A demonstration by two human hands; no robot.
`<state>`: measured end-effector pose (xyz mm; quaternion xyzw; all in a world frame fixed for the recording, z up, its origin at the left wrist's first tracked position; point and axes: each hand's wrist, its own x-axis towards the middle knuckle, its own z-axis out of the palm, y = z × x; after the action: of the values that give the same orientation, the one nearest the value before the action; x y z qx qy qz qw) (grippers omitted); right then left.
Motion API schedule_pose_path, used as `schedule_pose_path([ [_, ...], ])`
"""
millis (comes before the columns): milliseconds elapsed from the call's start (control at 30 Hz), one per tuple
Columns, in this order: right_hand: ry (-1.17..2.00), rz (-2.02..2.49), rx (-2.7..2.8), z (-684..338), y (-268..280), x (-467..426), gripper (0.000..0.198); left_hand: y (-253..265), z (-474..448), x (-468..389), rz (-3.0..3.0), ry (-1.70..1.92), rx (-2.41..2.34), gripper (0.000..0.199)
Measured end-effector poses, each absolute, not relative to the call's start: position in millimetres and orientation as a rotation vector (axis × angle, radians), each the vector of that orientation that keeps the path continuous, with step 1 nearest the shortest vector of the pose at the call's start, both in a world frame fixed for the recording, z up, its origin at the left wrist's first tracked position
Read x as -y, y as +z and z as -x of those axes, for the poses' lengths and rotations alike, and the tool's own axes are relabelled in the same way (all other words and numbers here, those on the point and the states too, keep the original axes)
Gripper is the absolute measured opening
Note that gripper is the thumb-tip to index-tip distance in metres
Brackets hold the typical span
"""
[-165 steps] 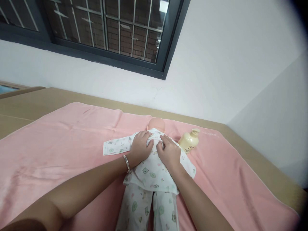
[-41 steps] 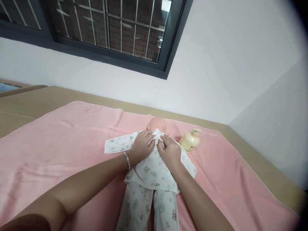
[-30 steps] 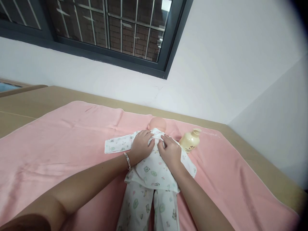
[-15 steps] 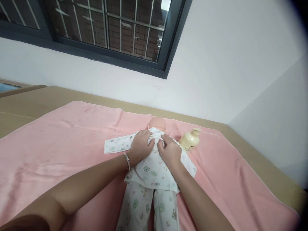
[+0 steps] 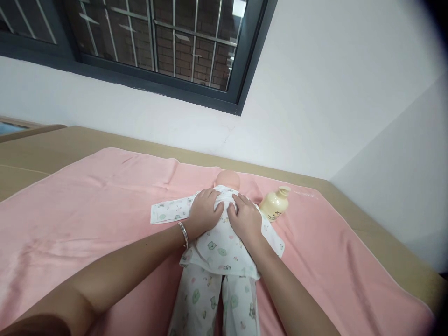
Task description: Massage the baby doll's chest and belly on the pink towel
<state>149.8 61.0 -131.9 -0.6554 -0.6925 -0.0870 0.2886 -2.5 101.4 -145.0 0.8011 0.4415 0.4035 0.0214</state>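
A baby doll [image 5: 227, 178] lies on a pink blanket [image 5: 115, 186], its bald head pointing away from me; no face shows. It wears a white printed top [image 5: 224, 252] and matching trousers [image 5: 199, 298]. My left hand [image 5: 205, 210] rests open on the left of the doll's upper body, a silver bangle at the wrist. On the right side my right hand [image 5: 247, 219] lies open, fingers spread on the cloth. Both thumbs point inward with a small gap between them. One sleeve [image 5: 170, 211] stretches out to the left.
A pale yellow pump bottle [image 5: 276, 204] stands on the blanket just right of the doll. Beyond the blanket runs the wooden table edge [image 5: 157, 145], against a white wall [image 5: 315, 93]. A dark-framed window [image 5: 157, 79] with bars is above.
Both hands stay on the doll's upper body with almost no visible movement. The whole view has shifted very slightly.
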Motion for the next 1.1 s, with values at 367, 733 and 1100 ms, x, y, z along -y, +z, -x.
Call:
schedule_pose_path([
  [367, -0.146, 1.714, 1.906, -153.1, -133.8, -66.0, 0.045, -146.5, 2.4, -105.8, -2.458, 1.182, -1.351, 0.026],
  [733, -0.14, 1.673, 1.866, -153.0, -136.3, -64.1, 0.051, -147.5, 3.1, -107.1, -2.442, 1.142, -1.341, 0.033],
  [1100, -0.313, 1.373, 1.919, -155.9, -142.5, -63.6, 0.056, -151.2, 3.0, -106.1, -2.38, 1.234, -1.333, 0.04],
])
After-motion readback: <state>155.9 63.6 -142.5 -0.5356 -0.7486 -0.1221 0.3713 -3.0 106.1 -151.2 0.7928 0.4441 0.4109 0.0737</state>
